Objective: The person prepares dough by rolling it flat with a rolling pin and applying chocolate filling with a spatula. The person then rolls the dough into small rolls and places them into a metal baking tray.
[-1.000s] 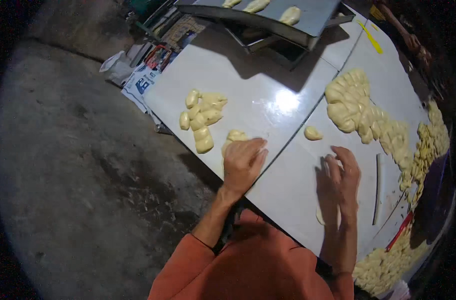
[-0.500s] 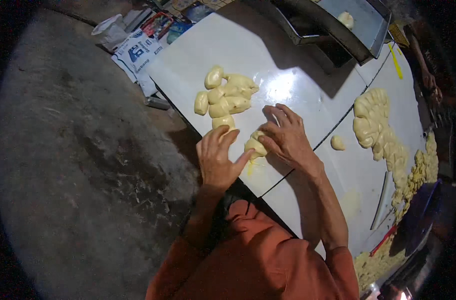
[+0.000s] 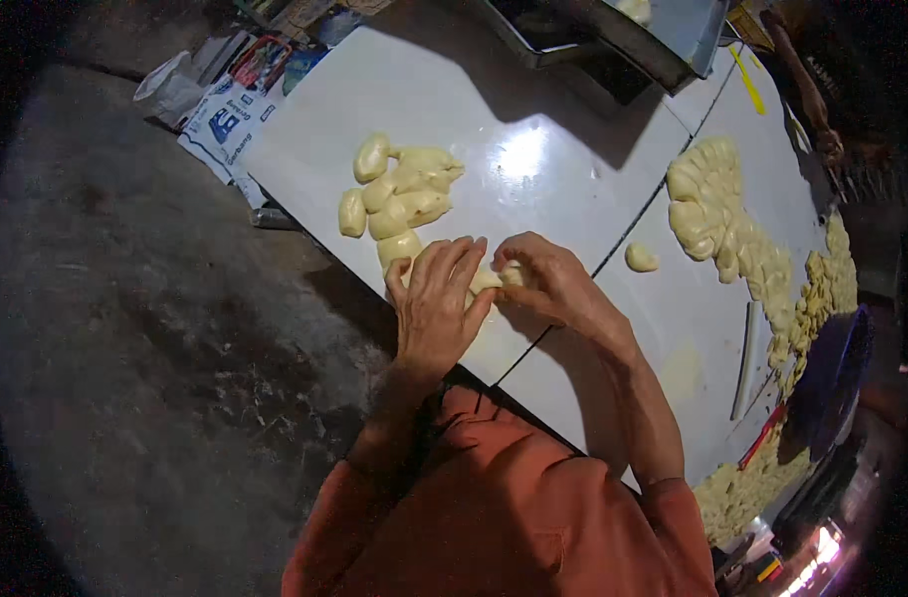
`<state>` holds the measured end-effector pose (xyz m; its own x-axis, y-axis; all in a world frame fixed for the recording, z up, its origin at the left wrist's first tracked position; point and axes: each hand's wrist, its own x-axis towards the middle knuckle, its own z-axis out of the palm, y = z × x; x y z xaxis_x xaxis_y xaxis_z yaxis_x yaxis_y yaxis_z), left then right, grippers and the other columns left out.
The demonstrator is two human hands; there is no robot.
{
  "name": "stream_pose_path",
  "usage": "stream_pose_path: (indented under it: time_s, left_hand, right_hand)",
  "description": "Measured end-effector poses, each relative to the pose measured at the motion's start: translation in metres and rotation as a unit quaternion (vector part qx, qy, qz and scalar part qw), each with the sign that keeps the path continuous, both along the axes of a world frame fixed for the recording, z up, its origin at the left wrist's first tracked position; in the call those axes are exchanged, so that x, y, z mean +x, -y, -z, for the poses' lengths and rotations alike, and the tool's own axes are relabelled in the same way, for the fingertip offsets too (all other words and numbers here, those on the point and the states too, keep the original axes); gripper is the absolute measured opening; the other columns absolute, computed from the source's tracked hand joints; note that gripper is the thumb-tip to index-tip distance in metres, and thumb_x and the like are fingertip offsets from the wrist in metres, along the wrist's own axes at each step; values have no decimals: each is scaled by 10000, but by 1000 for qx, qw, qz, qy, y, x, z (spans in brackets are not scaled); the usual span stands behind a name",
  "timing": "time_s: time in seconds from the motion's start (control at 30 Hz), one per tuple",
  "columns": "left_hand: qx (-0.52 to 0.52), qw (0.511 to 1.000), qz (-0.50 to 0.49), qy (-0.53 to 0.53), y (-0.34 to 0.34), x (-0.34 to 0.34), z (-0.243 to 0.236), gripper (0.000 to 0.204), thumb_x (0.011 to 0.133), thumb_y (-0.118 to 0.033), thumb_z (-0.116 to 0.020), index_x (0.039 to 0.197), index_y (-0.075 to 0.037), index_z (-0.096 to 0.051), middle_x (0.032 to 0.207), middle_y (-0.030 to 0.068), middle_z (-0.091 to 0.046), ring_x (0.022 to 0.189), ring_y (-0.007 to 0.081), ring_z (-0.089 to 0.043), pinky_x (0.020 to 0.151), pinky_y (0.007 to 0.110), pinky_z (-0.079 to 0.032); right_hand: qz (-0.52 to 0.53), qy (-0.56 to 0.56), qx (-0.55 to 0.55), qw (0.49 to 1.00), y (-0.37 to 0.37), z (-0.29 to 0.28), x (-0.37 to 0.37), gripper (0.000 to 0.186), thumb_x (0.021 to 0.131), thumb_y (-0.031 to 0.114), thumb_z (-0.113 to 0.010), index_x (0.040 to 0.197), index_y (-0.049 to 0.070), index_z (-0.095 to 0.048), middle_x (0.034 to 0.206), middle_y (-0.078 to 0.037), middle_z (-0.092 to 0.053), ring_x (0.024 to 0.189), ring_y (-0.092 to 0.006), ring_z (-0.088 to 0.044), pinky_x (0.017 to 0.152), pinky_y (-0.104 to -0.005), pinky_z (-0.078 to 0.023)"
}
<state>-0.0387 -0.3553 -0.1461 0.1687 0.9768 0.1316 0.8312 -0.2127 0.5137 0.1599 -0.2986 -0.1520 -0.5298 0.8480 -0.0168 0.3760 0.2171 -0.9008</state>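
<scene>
Near the front edge of the white table [image 3: 563, 149], a small lump of pale yellow dough [image 3: 486, 281] lies between my two hands. My left hand [image 3: 437, 310] reaches over it from the left, thumb and fingers on either side of the dough. From the right, my right hand [image 3: 556, 287] curls its thumb and fingers round the lump's other end. My fingers hide much of its shape. Just beyond my left hand, a cluster of smooth dough pieces [image 3: 409, 184] lies together; the nearest dough piece [image 3: 398, 247] is partly covered by that hand.
Right of a dark table seam sit a single dough ball [image 3: 640, 258] and a long mass of dough pieces [image 3: 707, 204]. A pale rod [image 3: 745, 360] lies nearby. Metal trays [image 3: 663, 50] stand at the far side. Another person's hand [image 3: 829, 147] shows at far right.
My hands have come closer together, the left moving right and closing in on the dough lump. The whole view has shifted, so the table's things appear further left and slightly higher.
</scene>
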Motion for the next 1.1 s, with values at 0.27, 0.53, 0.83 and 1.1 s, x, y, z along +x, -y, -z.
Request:
stream_pose_path:
  time_s: [0.27,0.53,0.83,1.1]
  left_hand:
    - [22,986,98,-135,4,-6,26,513,974,-263,-657,1460,-139,-549,1473,66,-580,1437,270,-450,1191,638,-175]
    - [-32,982,84,-164,-2,-6,38,581,1063,-300,-501,1588,-88,-372,1629,162,-377,1541,314,-291,1227,639,-81]
    - [53,985,163,-10,48,96,0,505,985,-199,-659,1461,-76,-547,1511,167,-525,1446,367,-437,1223,632,-106]
    - [32,878,477,-26,156,274,-7,612,952,-316,-683,1473,-52,-500,1502,134,-521,1398,281,-489,1206,658,-205]
  right_hand:
    - [118,-110,-338,927,14,-28,39,220,803,104,-713,1003,56,-635,850,-4,-615,776,-100,-583,678,-270,-474]
    - [336,-250,-222,881,110,-56,173,269,824,98,-760,1063,57,-645,1046,-66,-675,904,-161,-660,849,-318,-559]
    - [614,-265,-186,720,269,-49,238,378,949,140,-676,1284,33,-537,980,-75,-666,884,-144,-637,817,-313,-540]
    - [575,244,61,778,317,4,259,455,1002,359,-618,1328,42,-611,1445,-197,-533,1308,-356,-509,1108,-524,-363]
